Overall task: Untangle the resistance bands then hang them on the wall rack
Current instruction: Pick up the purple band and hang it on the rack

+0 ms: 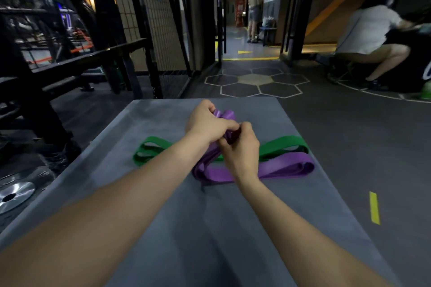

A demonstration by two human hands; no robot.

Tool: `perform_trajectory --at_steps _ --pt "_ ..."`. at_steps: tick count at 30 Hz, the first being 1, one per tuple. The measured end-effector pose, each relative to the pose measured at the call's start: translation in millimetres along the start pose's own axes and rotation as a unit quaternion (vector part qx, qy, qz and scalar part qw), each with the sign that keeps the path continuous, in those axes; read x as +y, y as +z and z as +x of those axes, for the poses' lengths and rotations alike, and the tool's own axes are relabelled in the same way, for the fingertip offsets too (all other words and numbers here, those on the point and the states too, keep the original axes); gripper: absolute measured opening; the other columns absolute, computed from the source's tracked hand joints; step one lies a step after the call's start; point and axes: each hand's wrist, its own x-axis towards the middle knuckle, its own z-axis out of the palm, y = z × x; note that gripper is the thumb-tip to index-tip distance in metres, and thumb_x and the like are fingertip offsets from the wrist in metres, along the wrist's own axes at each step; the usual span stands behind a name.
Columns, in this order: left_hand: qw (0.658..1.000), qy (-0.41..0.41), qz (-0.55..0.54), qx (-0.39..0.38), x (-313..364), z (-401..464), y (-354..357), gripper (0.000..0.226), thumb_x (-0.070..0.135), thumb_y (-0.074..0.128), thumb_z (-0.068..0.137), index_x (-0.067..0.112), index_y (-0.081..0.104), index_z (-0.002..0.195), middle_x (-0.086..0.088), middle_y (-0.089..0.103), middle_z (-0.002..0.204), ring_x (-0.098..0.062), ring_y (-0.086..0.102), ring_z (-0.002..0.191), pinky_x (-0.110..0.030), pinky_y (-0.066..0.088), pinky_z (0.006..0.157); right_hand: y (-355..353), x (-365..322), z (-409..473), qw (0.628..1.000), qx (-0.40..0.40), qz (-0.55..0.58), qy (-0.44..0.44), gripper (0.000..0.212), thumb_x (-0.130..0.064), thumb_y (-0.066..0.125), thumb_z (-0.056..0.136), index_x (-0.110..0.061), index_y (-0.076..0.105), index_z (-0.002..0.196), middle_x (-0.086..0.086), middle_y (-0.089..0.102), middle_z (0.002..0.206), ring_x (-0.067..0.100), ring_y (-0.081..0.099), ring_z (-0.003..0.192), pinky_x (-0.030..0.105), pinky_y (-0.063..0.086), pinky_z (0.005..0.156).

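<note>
Bands lie tangled near the middle of a grey table (163, 216), their long axis running left to right across it. The green band (283, 144) stretches widest, with one looped end pointing left (149, 150) and the other pointing right, flat on the surface. The purple band (279, 168) lies just in front of the green one on the right side, its loop pointing right as well, and its other part rises from the table toward the hands, crossing over the green band where the two meet.

Both hands meet above that crossing, touching each other. The left hand (207, 123) has its fingers curled round a bunched fold of purple band that sticks out beyond the knuckles, pointing away from the person. The right hand (242, 147) pinches purple strands just below it, thumb tip against the left hand's fingers; the grip of both hands is closed tight on the purple band alone, as far as can be seen.

Beyond the table lies a dark floor with hexagon markings (256, 82). A seated person in a white top (366, 30) is at the far right, and another person (255, 7) stands in the corridor. A metal weight plate (14, 196) lies on the floor at left.
</note>
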Motion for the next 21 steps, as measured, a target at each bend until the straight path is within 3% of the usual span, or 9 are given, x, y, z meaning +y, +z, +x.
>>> perform_trajectory --at_steps 4,7,9,11,13,16,21 --pt "0.998 0.042 -0.008 -0.049 -2 -10 13 0.056 0.038 0.085 0.056 0.019 0.036 0.075 0.006 0.041 0.069 -0.013 0.038 0.062 -0.029 0.033 0.058 -11 15 6 0.999 0.026 -0.03 0.005 0.019 -0.013 0.063 0.08 -0.01 0.049 0.092 0.013 0.061 0.096 0.032 0.058 0.089 0.037 0.043 0.071" --pt "0.993 0.071 -0.028 -0.092 -29 -18 14 0.059 0.041 0.087 0.048 0.021 0.044 0.082 0.003 0.05 0.086 -0.013 0.048 0.078 -0.025 0.041 0.072 -20 25 9 0.998 0.041 -0.027 0.045 0.019 -0.01 0.062 0.08 -0.006 0.052 0.096 0.015 0.063 0.1 0.034 0.058 0.093 0.036 0.043 0.076" --pt "0.994 0.068 0.064 -0.05 -60 -27 14 0.058 0.034 0.088 0.051 0.02 0.05 0.093 -0.001 0.046 0.101 -0.018 0.051 0.093 -0.026 0.04 0.085 -26 33 11 0.996 0.049 -0.022 0.07 0.02 -0.013 0.064 0.081 -0.006 0.054 0.097 0.014 0.063 0.099 0.032 0.058 0.094 0.033 0.042 0.077" --pt "0.985 0.047 0.165 0.0 -88 -39 17 0.072 0.032 0.088 0.052 0.013 0.05 0.11 -0.004 0.04 0.108 -0.025 0.048 0.103 -0.029 0.036 0.092 -32 40 13 0.994 0.053 -0.016 0.097 0.021 -0.015 0.064 0.083 -0.005 0.055 0.099 0.013 0.064 0.1 0.031 0.059 0.095 0.031 0.041 0.077" --pt "0.984 -0.007 0.179 0.01 -109 -49 25 0.08 0.037 0.087 0.055 0.011 0.044 0.118 -0.009 0.039 0.116 -0.03 0.046 0.108 -0.032 0.036 0.096 -37 46 16 0.99 0.06 -0.014 0.125 0.024 -0.016 0.064 0.084 -0.002 0.056 0.102 0.015 0.064 0.103 0.031 0.059 0.097 0.031 0.042 0.078" --pt "0.99 -0.086 0.113 -0.001 -125 -51 41 0.073 0.035 0.081 0.065 0.006 0.04 0.118 -0.016 0.044 0.122 -0.034 0.05 0.109 -0.036 0.041 0.094 -42 53 18 0.987 0.069 -0.027 0.143 0.028 -0.017 0.064 0.085 0.0 0.056 0.106 0.018 0.063 0.108 0.032 0.059 0.1 0.033 0.043 0.08" --pt "0.994 -0.091 0.054 0.027 -127 -42 60 0.042 0.023 0.071 0.075 0.007 0.045 0.104 -0.018 0.058 0.107 -0.034 0.057 0.097 -0.034 0.041 0.076 -46 66 22 0.984 0.078 -0.056 0.15 0.03 -0.017 0.063 0.085 0.001 0.055 0.107 0.02 0.063 0.11 0.035 0.058 0.103 0.037 0.044 0.084"
